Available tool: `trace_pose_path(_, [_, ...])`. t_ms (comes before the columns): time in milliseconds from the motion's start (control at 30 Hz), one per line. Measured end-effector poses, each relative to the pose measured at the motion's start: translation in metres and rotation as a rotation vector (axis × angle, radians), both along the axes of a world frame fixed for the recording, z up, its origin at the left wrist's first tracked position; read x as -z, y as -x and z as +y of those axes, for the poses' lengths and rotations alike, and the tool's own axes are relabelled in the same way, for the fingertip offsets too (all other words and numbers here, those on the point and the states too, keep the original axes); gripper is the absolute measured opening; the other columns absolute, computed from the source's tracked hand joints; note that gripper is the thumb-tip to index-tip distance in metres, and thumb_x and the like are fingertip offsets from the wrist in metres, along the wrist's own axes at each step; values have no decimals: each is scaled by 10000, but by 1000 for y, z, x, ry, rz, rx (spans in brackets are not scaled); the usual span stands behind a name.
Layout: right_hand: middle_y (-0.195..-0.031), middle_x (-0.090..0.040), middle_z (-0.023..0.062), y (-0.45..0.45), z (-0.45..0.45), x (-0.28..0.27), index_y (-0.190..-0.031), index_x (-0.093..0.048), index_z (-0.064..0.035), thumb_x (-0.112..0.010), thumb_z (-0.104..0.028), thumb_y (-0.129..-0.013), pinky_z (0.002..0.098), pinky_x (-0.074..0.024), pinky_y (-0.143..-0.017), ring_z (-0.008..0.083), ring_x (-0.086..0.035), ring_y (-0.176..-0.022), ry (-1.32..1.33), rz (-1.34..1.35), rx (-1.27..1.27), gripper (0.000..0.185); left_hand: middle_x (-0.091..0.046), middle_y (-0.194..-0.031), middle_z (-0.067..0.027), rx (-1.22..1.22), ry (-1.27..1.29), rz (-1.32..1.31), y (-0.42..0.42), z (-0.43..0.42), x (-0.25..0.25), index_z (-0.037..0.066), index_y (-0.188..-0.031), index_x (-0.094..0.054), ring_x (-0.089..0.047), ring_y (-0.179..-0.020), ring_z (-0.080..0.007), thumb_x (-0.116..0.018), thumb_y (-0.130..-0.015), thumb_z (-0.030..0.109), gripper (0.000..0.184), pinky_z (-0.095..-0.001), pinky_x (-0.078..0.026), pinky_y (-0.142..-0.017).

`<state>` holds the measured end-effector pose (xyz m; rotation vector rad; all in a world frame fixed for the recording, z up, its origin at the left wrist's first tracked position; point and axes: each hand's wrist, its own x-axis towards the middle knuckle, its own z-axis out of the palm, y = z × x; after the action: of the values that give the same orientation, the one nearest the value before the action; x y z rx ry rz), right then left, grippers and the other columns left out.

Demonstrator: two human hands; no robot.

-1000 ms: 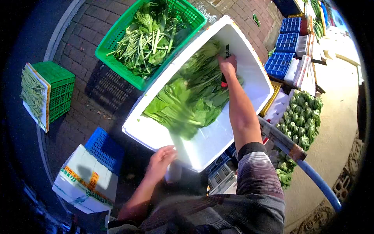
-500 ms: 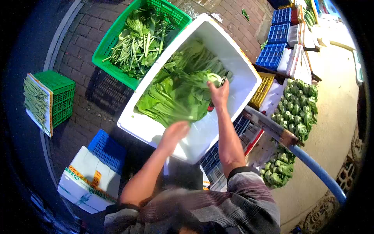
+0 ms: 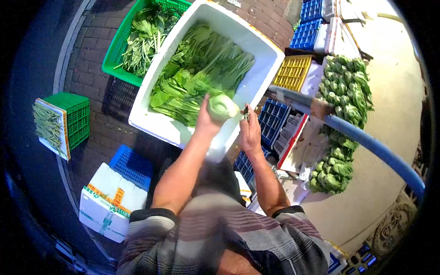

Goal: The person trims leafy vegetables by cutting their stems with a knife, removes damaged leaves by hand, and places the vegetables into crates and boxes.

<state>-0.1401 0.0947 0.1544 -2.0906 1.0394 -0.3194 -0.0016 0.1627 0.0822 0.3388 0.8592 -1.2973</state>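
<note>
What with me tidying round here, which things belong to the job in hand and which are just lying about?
In hand: pale leafy head, in left hand; small dark tool, in right hand; big white box with its greens.

Apparently lying about: yellow crate; taped white box; tray of beans.

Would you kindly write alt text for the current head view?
A person's left hand holds a pale-based green vegetable over a white box of leafy greens, while the right hand holds a dark tool. A green crate stands beside the box.
</note>
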Motion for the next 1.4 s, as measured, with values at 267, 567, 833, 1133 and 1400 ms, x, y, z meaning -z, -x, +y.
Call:
trace_pose_path(267, [-950,-687,245,13,19,-52,-1473,-272,19,-661,-300,-877,438,-540,-764,402,-686,-833,-228,131,-98,780,-678,-1142,-89,119,-72,-43,22,9,-41,120,-1162,-644,-658,-1013,-282,-532,-934,540,491,-469,-553,-885])
trace_pose_path(567, [-824,-662,209,29,21,-65,-1447,-282,-3,-663,-231,-890,426,-522,-667,374,-664,-712,-154,61,-156,713,-666,-1103,-102,193,-67,-121,31,14,-66,83,-1141,-613,-623,-1042,-278,-480,-983,471,440,-455,-504,-927])
trace_pose_path(833, [-895,-678,240,41,14,-63,-1456,-300,-99,-664,-303,-884,501,-530,-710,434,-667,-807,-207,133,-146,708,-642,-1158,-139,241,-64,-83,34,9,-69,64,-1204,-580,-612,-1074,-311,-440,-993,478,485,-484,-485,-979])
trace_pose_path(1133, [-892,-677,229,38,22,-77,-1458,-282,-50,-663,-294,-891,490,-523,-695,439,-661,-801,-220,88,-104,726,-646,-1133,-125,276,-62,-57,35,8,-67,79,-1180,-591,-632,-1031,-308,-405,-1011,439,439,-507,-495,-966])
trace_pose_path(1400, [-872,-666,255,45,12,-65,-1455,-336,-137,-633,-296,-911,516,-509,-692,463,-645,-783,-237,101,-103,640,-659,-1119,-127,341,-189,-79,31,2,-89,88,-1155,-609,-637,-1031,-310,-425,-1005,454,437,-499,-509,-946])
